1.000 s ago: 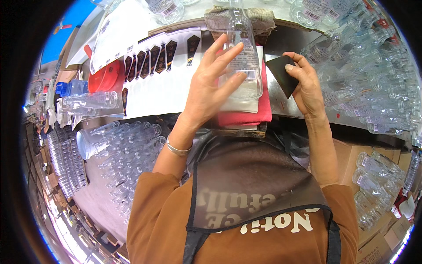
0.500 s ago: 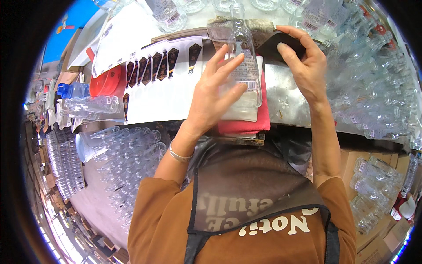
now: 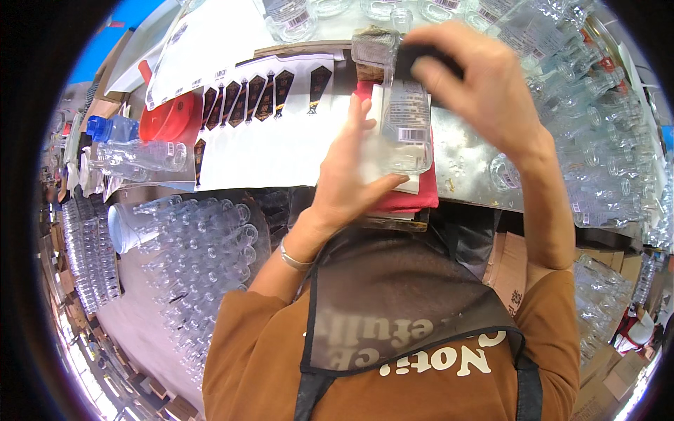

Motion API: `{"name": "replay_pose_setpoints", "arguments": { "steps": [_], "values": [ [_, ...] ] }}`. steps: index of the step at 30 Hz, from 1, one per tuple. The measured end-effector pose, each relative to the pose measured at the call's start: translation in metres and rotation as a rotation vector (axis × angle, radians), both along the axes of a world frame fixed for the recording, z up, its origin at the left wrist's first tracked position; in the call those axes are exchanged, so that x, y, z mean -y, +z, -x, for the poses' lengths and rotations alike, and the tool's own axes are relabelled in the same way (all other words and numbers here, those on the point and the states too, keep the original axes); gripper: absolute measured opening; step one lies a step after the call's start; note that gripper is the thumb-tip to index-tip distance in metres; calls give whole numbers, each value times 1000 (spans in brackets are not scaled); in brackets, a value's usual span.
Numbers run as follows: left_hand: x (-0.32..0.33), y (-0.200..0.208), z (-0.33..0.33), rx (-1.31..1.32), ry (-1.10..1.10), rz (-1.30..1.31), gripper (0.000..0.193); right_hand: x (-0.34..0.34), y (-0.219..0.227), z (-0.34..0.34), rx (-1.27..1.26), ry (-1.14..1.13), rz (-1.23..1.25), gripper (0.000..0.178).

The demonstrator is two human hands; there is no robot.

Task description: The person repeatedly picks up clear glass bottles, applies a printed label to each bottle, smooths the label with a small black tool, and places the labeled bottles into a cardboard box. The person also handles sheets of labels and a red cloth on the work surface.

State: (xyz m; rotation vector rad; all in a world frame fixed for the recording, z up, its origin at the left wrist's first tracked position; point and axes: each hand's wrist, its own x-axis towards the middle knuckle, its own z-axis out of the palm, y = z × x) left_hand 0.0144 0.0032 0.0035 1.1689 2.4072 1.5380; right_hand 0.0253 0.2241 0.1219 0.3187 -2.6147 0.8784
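Observation:
A clear glass bottle [image 3: 407, 123] with a printed back label lies on its side on white sheets over a folded red cloth [image 3: 404, 202], its neck pointing away from me. My left hand [image 3: 345, 172] is at the bottle's left side, fingers outstretched and thumb near the base, holding nothing. Above the bottle's upper part, my right hand [image 3: 484, 88] pinches a black flat piece [image 3: 430, 55]. Motion blurs that hand, and its fingers partly cover the piece. Whether the piece touches the glass, I cannot tell.
Left of the bottle lies a white sheet [image 3: 270, 158] bearing several black tie-shaped labels. A red plastic container [image 3: 168, 118] and a bottle with a blue part stand farther left. Many clear bottles [image 3: 611, 140] crowd the right side; more stand at lower left [image 3: 189, 259].
My right hand has moved left with the black piece, over the bottle's upper part. My left hand has drawn back from over the bottle to its left side.

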Motion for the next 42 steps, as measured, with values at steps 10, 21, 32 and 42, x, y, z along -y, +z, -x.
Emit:
{"name": "replay_pose_setpoints", "arguments": {
  "steps": [10, 21, 32, 42],
  "values": [
    [-2, -4, -4, -47, 57, -67, 129, 43, -24, -32, -23, 384, -181, 19],
    [10, -5, 3, 230, -69, -84, 121, 13, -48, -22, -175, 146, -47, 14],
    [12, -8, 8, 281, -83, -96, 108, -21, -70, -27, -122, -211, 491, 23],
    [0, 8, -8, 146, 16, -27, 108, -11, -34, -6, -286, -180, -47, 16]
  ]
}}
